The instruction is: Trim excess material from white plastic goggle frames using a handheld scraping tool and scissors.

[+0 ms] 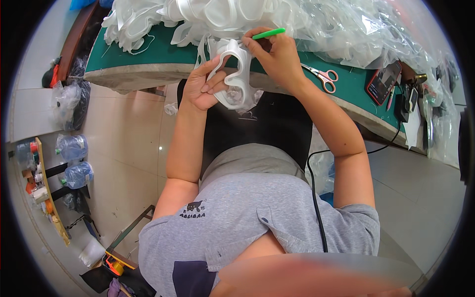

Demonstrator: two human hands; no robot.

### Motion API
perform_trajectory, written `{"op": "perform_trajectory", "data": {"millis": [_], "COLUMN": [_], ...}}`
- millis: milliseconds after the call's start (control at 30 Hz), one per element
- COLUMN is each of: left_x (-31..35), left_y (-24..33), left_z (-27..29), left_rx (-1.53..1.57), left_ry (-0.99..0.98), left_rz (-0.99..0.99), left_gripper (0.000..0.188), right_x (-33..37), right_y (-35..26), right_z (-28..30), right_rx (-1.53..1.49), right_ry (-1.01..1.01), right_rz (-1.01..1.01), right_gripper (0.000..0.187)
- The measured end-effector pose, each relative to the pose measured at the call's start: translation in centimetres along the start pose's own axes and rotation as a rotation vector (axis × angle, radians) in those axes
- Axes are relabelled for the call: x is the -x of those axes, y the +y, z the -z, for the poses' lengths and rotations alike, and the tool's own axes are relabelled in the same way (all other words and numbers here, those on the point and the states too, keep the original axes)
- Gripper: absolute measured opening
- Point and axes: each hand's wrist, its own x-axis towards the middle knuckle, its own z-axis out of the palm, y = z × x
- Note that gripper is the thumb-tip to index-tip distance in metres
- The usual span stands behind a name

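Note:
My left hand [204,88] is closed round one side of a white, soft-looking goggle frame [239,79], its fingers passing through the eye opening. The frame hangs lengthwise just off the table's near edge, above my lap. My right hand [275,53] pinches a slim tool with a bright green handle [268,33], at the upper right end of the frame. The handle sticks out past my fingers to the upper right. The tool's working tip is hidden by my fingers, so its kind cannot be told. More white goggle frames [213,14] lie heaped just beyond my hands.
Scissors with pink handles [327,79] lie on the green table top [354,76], right of my right forearm. Further right are a phone [384,83] and a black cable [312,173] running down past me. Clear plastic bags [346,34] cover the back right. Water jugs [78,174] stand at left.

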Motion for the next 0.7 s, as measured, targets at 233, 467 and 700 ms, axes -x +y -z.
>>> {"op": "perform_trajectory", "data": {"millis": [233, 467, 700], "left_x": [0.0, 0.2, 0.4], "left_y": [0.4, 0.6, 0.5], "left_z": [0.3, -1.3, -1.8], "left_rx": [0.017, -0.46, -0.548], "left_ry": [-0.085, 0.149, 0.251], "left_rz": [0.041, -0.183, -0.217], "left_gripper": [0.021, 0.009, 0.012], "right_x": [-0.2, 1.0, 0.4], "right_y": [0.0, -1.5, -0.1], "right_z": [0.6, 1.9, 0.1], "right_rx": [-0.33, -0.296, -0.17], "right_ry": [-0.076, -0.019, -0.129], "right_rz": [-0.093, 0.126, 0.093], "right_gripper": [0.016, 0.014, 0.014]}}
